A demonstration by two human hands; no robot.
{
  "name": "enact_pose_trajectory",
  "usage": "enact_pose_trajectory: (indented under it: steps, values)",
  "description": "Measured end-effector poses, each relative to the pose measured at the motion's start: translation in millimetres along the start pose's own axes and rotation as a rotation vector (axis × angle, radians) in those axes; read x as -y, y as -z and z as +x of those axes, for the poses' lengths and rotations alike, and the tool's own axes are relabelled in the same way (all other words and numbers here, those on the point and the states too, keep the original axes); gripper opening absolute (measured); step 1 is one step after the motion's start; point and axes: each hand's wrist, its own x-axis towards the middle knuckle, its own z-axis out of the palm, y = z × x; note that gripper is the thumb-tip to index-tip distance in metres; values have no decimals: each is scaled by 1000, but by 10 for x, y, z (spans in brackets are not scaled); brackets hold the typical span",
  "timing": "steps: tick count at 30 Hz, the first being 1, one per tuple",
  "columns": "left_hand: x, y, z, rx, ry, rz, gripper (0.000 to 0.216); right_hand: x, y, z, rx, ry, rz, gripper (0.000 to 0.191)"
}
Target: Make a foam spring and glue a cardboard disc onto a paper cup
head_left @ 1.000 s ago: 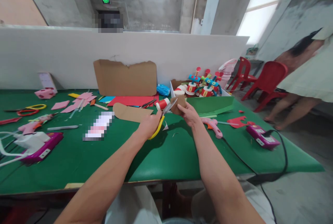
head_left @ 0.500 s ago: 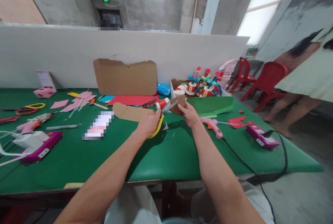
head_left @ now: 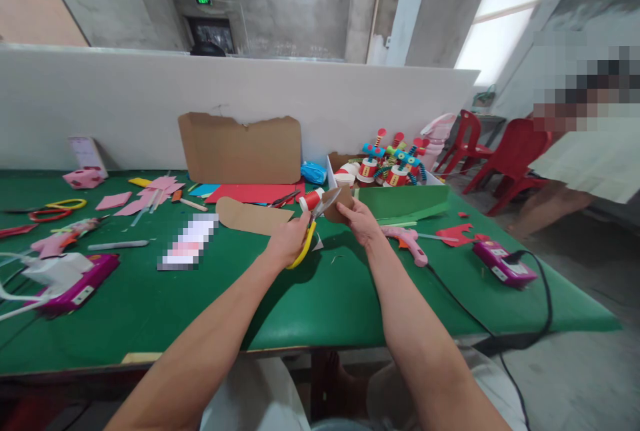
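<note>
Yellow-handled scissors (head_left: pixel 303 249) are gripped in my left hand (head_left: pixel 289 239), blades pointing up and to the right. Between the fingers of my right hand (head_left: pixel 361 219) is a small rounded piece of brown cardboard (head_left: pixel 338 207), its left edge at the scissor blades. Just behind the scissors is a red and white paper cup (head_left: pixel 311 200); I cannot tell if my hand touches it. A longer cardboard strip (head_left: pixel 253 217) with a rounded end lies left of my left hand. The pink glue gun (head_left: pixel 409 241) rests to the right of my right hand.
Cup figures fill a box (head_left: pixel 436 181) at the back, behind green paper (head_left: pixel 417 204). Purple power strips (head_left: pixel 504 264) sit at both sides, cables trailing. Red paper (head_left: pixel 255 193), pink scraps (head_left: pixel 165 185) and another pair of scissors (head_left: pixel 53 208) lie leftward. A person (head_left: pixel 585 157) stands beyond red chairs.
The cardboard piece and my right hand have shifted slightly left, closer in along the scissor blades. The person at the right has moved a little.
</note>
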Motion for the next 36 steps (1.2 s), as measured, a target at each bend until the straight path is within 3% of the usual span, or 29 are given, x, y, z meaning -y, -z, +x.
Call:
enact_pose_trajectory:
  steps: [6, 12, 17, 36]
  values:
    - [-11, -38, 12, -22, 20, 112, 40, 15, 11, -6, 9, -18, -19, 43]
    - [-32, 91, -24, 8, 35, 212, 37, 27, 17, -12, 9, -2, -51, 41]
    - [-30, 119, -22, 54, 27, 175, 35, 0, 22, 2, 21, -24, -34, 42]
    - [-18, 113, -25, 25, 19, 191, 40, 26, 26, -6, 29, -26, -41, 43]
